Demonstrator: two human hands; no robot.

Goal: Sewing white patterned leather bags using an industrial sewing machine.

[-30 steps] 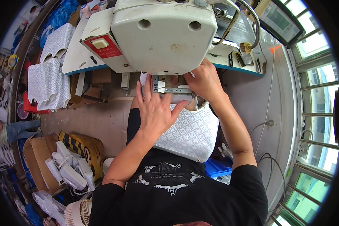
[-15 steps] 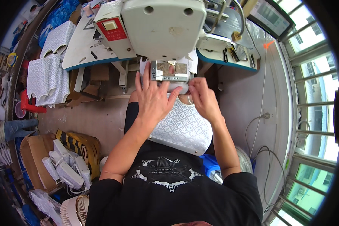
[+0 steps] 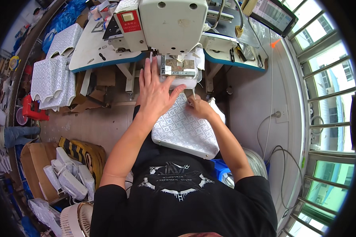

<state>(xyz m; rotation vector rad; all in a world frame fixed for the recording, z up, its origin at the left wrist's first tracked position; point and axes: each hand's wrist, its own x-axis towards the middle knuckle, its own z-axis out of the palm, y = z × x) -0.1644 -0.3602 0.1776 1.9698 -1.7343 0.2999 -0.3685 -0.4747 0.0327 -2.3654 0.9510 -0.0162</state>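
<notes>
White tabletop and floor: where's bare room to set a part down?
Bare: tabletop's left section, between patterned pieces and small dark tool; floor, between striped bag and left forearm. Crowded: tabletop's right section, with dark tools; around metal frame, left hand alongside, right hand below.

A fan (image 3: 69, 222) stood at the lower left, near a carton (image 3: 36, 164) and a yellow-and-black sack (image 3: 94, 160). At the right, a plug (image 3: 277, 114) sat in the wall (image 3: 247, 83), and barred windows (image 3: 333, 115) stood beyond.

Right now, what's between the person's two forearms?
In the head view, the white patterned piece lies between the left forearm and right forearm, with the black shirt nearer the elbows.
</notes>
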